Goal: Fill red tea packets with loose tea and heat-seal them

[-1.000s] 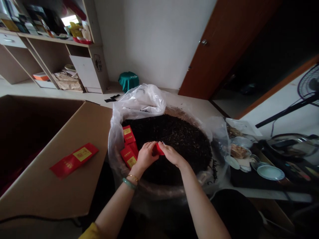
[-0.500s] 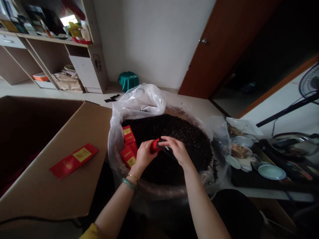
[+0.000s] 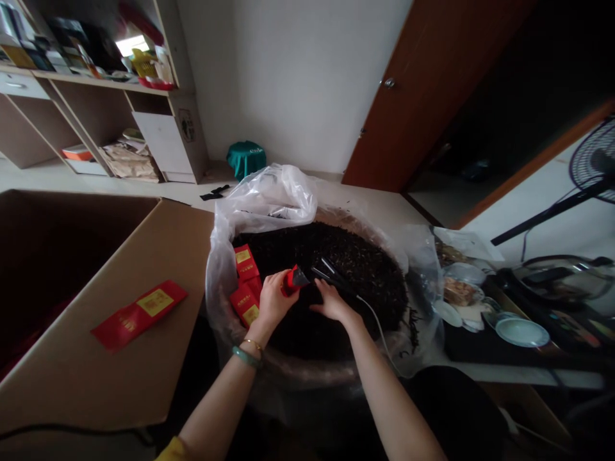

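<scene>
My left hand (image 3: 273, 299) is closed round a small red packet (image 3: 290, 282), whose dark open mouth points to the right. Beside it, my right hand (image 3: 332, 303) has its fingers spread low over loose dark leaves, which look like tea (image 3: 365, 256). Just beyond the right fingers, a black two-armed tool like a hair straightener (image 3: 336, 276) rests on the leaves with its arms apart. Whether the right fingers touch it I cannot tell. Several red packets with yellow labels (image 3: 246, 296) lie at the left inside the clear plastic bag (image 3: 269, 195).
A cardboard box (image 3: 168, 256) stands at left, with a flat red packet (image 3: 139, 314) on its flap. The tool's white cord (image 3: 379, 326) runs over the bag's near right rim. At right are a lidded pan (image 3: 562, 275), dishes (image 3: 523, 331) and a fan (image 3: 596, 160).
My right hand has come away from the packet and moved down toward the leaves. The packet's open end now shows in my left hand, and the black tool and its cord are in plain sight.
</scene>
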`<act>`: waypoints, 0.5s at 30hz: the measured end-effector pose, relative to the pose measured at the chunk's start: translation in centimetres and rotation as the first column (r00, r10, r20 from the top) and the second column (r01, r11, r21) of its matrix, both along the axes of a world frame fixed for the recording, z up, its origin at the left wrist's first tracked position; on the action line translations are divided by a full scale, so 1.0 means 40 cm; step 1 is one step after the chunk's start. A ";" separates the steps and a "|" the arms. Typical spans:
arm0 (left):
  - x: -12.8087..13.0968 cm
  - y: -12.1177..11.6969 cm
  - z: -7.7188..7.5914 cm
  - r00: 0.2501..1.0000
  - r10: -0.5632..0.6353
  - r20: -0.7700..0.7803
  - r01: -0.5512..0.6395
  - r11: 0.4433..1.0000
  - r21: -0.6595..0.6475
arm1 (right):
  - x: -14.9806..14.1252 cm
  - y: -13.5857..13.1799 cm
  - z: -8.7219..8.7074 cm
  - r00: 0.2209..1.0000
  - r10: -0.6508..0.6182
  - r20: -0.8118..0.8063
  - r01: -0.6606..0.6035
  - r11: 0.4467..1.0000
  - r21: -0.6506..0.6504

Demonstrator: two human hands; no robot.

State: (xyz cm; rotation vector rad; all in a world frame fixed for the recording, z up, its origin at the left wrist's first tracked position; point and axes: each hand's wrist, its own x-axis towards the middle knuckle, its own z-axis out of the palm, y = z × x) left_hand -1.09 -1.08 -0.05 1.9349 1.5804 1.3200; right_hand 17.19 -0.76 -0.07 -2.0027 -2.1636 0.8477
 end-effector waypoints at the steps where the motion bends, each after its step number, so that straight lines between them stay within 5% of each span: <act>1: 0.000 0.000 0.002 1.000 0.004 0.000 -0.004 1.000 -0.006 | -0.012 -0.003 0.008 0.999 0.033 0.043 -0.031 0.998 -0.050; 5: 0.000 0.000 0.007 1.000 0.019 -0.006 -0.019 1.000 -0.023 | -0.097 -0.038 0.047 0.978 0.153 0.143 -0.124 0.974 -0.190; 9: -0.002 -0.001 0.008 0.999 0.031 -0.005 -0.032 0.999 -0.044 | -0.154 -0.095 0.076 0.922 0.273 0.274 -0.237 0.959 -0.158; 15: -0.001 -0.003 0.008 1.000 0.020 -0.012 -0.021 0.999 -0.039 | -0.126 -0.145 0.069 0.899 0.178 0.401 -0.185 0.983 -0.022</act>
